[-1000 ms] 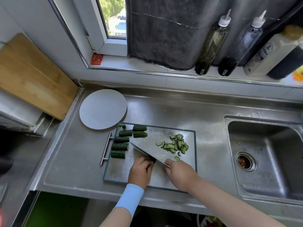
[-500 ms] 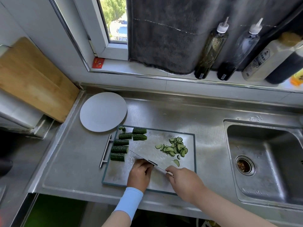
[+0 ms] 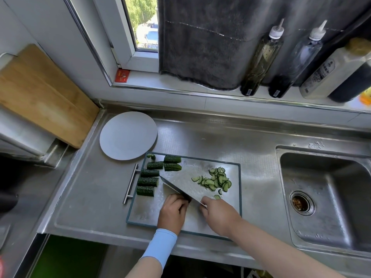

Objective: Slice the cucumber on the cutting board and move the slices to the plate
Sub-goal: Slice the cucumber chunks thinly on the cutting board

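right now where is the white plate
In the head view the plate sits on the steel counter at the left, just beyond the far left corner of the cutting board, with the wooden board leaning further left.

Dark green cucumber chunks point(image 3: 148, 181), pale green slices point(image 3: 215, 179), white plate point(image 3: 128, 135), light-blue sleeve point(image 3: 160, 246).

One head-worn wide view — looking forward and down, close over the cutting board point(image 3: 146, 211).
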Tool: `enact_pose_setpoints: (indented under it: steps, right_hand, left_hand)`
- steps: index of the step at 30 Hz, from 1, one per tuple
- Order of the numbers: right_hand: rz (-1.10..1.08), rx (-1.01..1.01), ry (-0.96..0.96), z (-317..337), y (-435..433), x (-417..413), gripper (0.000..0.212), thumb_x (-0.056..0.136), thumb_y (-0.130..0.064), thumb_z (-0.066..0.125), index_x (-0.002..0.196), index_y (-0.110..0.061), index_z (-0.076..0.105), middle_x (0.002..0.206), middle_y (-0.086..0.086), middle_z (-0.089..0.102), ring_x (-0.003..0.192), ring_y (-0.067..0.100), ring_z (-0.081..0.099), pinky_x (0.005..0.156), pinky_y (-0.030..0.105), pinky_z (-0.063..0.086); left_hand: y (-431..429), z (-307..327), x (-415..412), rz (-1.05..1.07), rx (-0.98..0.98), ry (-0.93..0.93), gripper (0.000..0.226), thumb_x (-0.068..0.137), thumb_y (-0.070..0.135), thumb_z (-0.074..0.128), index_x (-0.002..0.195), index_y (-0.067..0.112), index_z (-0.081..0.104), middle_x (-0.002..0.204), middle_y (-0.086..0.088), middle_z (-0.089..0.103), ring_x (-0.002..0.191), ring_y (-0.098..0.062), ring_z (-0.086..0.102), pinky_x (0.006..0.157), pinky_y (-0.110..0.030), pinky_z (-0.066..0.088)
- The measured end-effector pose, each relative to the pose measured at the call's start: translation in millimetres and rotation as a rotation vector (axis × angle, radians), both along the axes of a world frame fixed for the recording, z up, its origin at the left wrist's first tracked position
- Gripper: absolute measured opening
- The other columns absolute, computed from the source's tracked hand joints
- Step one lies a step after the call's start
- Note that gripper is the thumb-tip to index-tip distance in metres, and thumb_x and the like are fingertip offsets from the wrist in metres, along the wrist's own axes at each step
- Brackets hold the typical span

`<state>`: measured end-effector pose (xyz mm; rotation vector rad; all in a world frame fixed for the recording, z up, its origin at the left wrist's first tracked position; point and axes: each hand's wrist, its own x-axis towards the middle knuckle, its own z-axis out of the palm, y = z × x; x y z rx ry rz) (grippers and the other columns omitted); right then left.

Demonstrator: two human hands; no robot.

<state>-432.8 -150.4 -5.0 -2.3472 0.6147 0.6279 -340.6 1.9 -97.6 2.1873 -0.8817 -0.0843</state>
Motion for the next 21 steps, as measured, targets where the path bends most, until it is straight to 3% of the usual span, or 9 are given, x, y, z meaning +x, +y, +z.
enact_pose_setpoints:
  steps: [7,11,21]
  right_hand:
    - [0.024,-0.043,-0.02,1.9,2.6,-3.0,0.029,0.106,-0.041,0.034,0.118,-0.024,0.054,0.096,0.006,0.064,0.081,0.025,0.053,0.071,0.035,0.043]
    - [0.029,-0.067,-0.071,6.8,2.5,-22.8,0.027,0.106,-0.042,0.035,0.116,-0.025,0.053,0.087,-0.001,0.057,0.078,0.023,0.052,0.066,0.034,0.038]
    - [0.019,-0.066,-0.034,12.2,0.4,-27.8,0.025,0.105,-0.039,0.035,0.113,-0.023,0.053,0.09,0.003,0.061,0.075,0.022,0.049,0.063,0.033,0.035]
  left_hand:
    - [0.3,-1.0,0.4,0.027,0.005,-0.009,0.022,0.065,-0.005,0.083,0.075,0.012,0.073,0.086,0.001,0.067,0.086,-0.012,0.057,0.08,-0.011,0.043]
    - [-0.5,-2.5,1.4,0.039,0.001,-0.016,0.024,0.062,-0.006,0.084,0.074,0.013,0.073,0.084,0.0,0.067,0.086,-0.011,0.056,0.081,-0.011,0.043]
    - [-0.6,-2.5,0.5,0.055,0.018,0.01,0.025,0.062,-0.007,0.083,0.074,0.014,0.074,0.085,0.001,0.067,0.087,-0.009,0.056,0.081,-0.01,0.041]
